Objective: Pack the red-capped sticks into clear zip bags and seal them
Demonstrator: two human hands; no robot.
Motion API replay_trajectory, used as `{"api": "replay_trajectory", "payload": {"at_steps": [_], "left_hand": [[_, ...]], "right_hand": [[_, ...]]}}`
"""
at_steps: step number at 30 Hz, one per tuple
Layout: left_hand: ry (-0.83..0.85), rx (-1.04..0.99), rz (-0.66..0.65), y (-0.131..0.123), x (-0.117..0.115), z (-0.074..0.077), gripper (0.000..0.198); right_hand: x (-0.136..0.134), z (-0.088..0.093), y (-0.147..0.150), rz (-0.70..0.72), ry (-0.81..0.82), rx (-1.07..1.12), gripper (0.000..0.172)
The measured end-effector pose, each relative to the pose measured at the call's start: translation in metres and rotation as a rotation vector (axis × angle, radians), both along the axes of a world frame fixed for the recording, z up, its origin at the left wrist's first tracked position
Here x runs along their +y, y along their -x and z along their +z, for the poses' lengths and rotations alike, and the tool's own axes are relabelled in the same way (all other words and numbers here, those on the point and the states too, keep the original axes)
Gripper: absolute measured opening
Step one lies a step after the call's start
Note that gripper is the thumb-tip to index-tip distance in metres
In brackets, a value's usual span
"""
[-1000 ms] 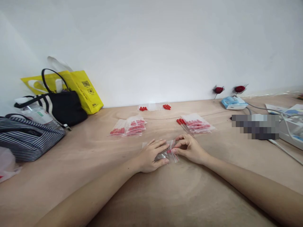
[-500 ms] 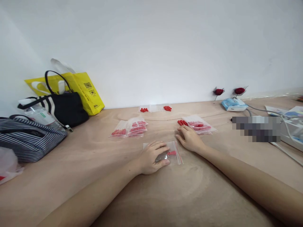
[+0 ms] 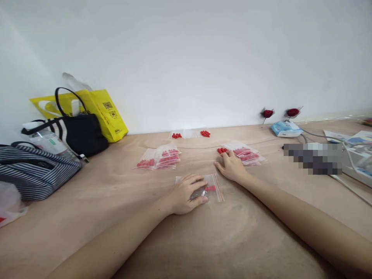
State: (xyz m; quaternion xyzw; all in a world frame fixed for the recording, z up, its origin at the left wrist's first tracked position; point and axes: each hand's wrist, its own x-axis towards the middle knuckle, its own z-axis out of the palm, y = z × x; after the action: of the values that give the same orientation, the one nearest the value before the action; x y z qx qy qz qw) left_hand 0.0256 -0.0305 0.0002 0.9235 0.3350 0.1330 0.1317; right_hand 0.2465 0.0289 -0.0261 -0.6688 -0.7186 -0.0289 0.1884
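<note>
My left hand [image 3: 187, 192] lies flat with spread fingers on a small clear zip bag [image 3: 213, 189] that has a red seal strip and a few red pieces inside. My right hand [image 3: 230, 166] rests farther back on the wooden table [image 3: 203, 240], fingers loosely bent, their tips at a few loose red capsule-shaped pieces [image 3: 222, 150]. Whether it grips one is hidden. Just right of those pieces lies a pile of filled clear bags [image 3: 245, 153].
Another pile of filled bags [image 3: 159, 159] lies left of centre, and two little heaps of red pieces [image 3: 190, 134] sit by the wall. Bags stand at the left: yellow [image 3: 100, 108], black [image 3: 80, 131], striped [image 3: 31, 170]. Cables and a blue box [image 3: 286, 128] are at the right.
My right hand let go of the zip bag's mouth and moved back and right to the loose red pieces. My left hand stayed on the bag.
</note>
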Motion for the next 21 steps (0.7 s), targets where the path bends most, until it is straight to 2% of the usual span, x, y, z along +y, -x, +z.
{"api": "replay_trajectory", "payload": {"at_steps": [5, 9, 16, 21], "left_hand": [[0.019, -0.020, 0.010, -0.001, -0.001, 0.001, 0.043], [0.020, -0.010, 0.007, -0.001, -0.001, 0.001, 0.044], [0.004, -0.028, -0.004, 0.000, 0.000, -0.001, 0.042], [0.002, -0.011, 0.002, 0.000, 0.000, 0.000, 0.043]], "right_hand": [[0.005, 0.001, -0.007, -0.076, 0.026, 0.032, 0.048], [0.006, -0.003, -0.010, -0.053, -0.031, 0.083, 0.043], [-0.011, -0.007, 0.003, 0.167, -0.110, 0.103, 0.025], [-0.024, -0.007, 0.005, 0.278, -0.089, 0.133, 0.016]]}}
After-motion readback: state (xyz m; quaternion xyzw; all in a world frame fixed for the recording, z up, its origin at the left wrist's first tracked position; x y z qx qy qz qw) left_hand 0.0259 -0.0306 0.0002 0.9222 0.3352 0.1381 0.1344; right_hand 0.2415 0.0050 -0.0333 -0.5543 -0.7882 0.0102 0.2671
